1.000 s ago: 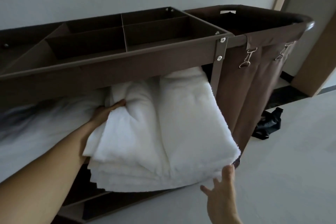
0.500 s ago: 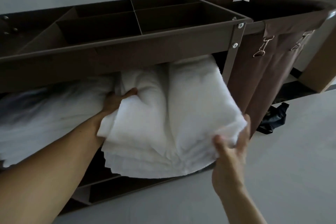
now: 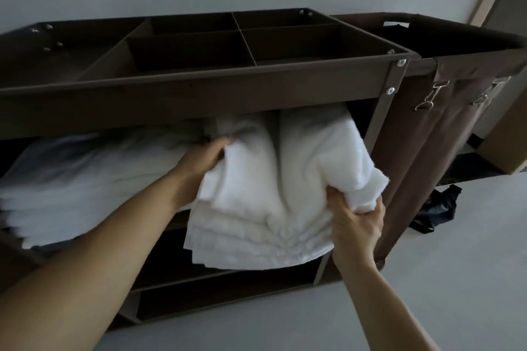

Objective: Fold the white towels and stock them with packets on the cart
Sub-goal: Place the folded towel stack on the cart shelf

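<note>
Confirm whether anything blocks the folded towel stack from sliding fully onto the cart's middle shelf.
Nothing visible does. The left hand and right hand grip the folded towel stack, partway into the opening under the top tray, between the other towels and the corner post. The shelf behind it is hidden.

I see the cart's [image 3: 256, 94] middle shelf [image 3: 174, 222] bearing a white towel stack [image 3: 85, 179] at nine o'clock and a folded bundle [image 3: 271, 194] overhanging its centre.
</note>
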The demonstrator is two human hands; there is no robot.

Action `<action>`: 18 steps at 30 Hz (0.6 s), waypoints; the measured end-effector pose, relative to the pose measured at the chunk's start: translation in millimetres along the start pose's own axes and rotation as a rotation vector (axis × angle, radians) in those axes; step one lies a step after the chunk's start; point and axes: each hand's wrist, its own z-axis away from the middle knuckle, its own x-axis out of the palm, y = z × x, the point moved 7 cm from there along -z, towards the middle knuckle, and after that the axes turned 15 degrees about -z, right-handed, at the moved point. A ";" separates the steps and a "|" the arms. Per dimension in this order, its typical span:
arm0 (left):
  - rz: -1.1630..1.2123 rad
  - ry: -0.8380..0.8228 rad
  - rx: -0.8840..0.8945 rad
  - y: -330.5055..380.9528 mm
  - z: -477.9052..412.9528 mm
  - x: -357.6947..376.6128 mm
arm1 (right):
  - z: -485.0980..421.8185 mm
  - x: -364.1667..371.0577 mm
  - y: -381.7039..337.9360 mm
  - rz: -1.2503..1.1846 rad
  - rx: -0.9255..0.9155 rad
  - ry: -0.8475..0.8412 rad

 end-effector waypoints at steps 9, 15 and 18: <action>0.351 0.217 -0.648 -163.2 118.2 18.8 | -2.5 -11.8 7.4 -0.007 -0.007 0.011; 0.666 -0.048 -0.491 -119.0 101.3 43.2 | -1.1 -12.7 6.1 0.009 -0.009 -0.014; 0.636 0.014 -0.339 -93.6 102.5 36.2 | -0.3 -9.8 2.1 0.029 -0.011 -0.043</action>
